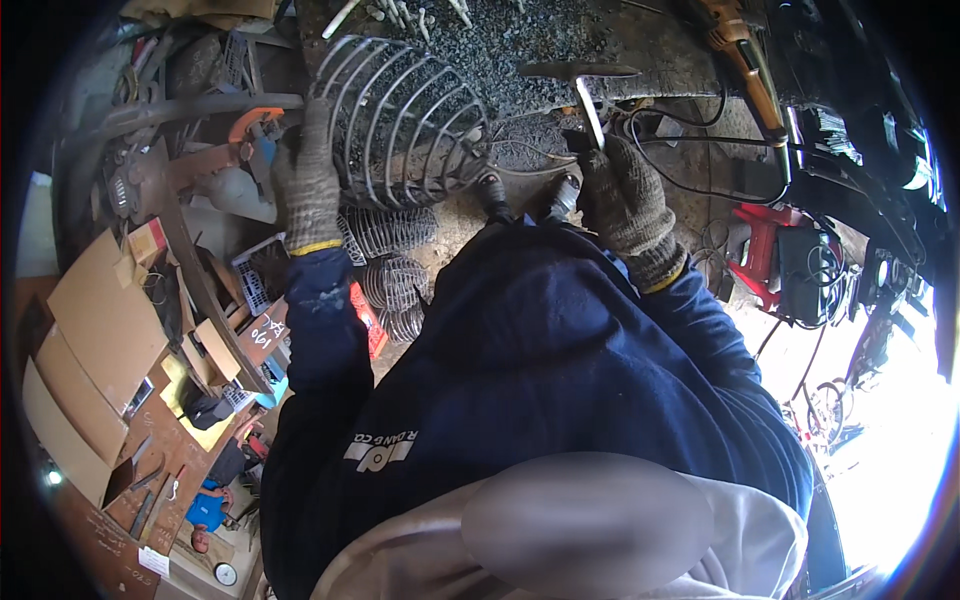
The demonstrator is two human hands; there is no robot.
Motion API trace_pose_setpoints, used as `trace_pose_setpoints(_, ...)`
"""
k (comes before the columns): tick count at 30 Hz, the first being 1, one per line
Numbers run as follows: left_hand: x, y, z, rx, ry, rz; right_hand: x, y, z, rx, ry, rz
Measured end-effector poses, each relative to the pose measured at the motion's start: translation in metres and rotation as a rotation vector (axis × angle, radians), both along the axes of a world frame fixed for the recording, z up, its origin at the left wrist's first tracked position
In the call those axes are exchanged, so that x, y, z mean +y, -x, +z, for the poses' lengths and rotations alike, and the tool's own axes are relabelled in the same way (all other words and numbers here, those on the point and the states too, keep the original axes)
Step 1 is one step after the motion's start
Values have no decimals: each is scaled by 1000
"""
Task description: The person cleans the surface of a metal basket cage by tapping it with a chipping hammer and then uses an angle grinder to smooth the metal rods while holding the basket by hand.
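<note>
My left hand (312,190), in a worn knitted work glove, grips the side of a round metal wire basket (405,120) made of curved bars. The basket is tilted on the edge of the dark work surface, its bars facing me. The glove hides where the fingers meet the bars. In my right hand (630,195), gloved the same way, is a chipping hammer (590,110). Its light handle rises from the fist, and the long, narrow, pointed head lies crosswise above, to the right of the basket and apart from it.
Dark grit (520,45) covers the work surface. A corded power tool (745,75) lies at the upper right, its black cable looping near my right hand. Several wire baskets (390,235) stand on the floor. Cardboard (105,320) and a bench are left; a person (207,510) is farther off.
</note>
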State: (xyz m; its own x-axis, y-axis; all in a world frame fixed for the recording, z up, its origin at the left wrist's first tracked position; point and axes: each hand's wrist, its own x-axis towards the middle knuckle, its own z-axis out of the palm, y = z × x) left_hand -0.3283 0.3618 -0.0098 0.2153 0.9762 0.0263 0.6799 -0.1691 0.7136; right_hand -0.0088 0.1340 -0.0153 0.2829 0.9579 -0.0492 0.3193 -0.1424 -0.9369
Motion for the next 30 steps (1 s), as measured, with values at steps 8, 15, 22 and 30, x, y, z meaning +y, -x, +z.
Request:
trace_pose_setpoints(8,1,-19,-2,72,62,106,18,16,27,-209,-105,28)
trace_pose_setpoints(15,-6,-23,6,150,126,151,16,19,31,-184,209,98)
trace_pose_setpoints(22,-3,-27,10,201,149,143,8,15,21,-115,304,85)
trace_pose_setpoints(30,5,-16,-9,32,-32,85,5,17,9,-55,288,84)
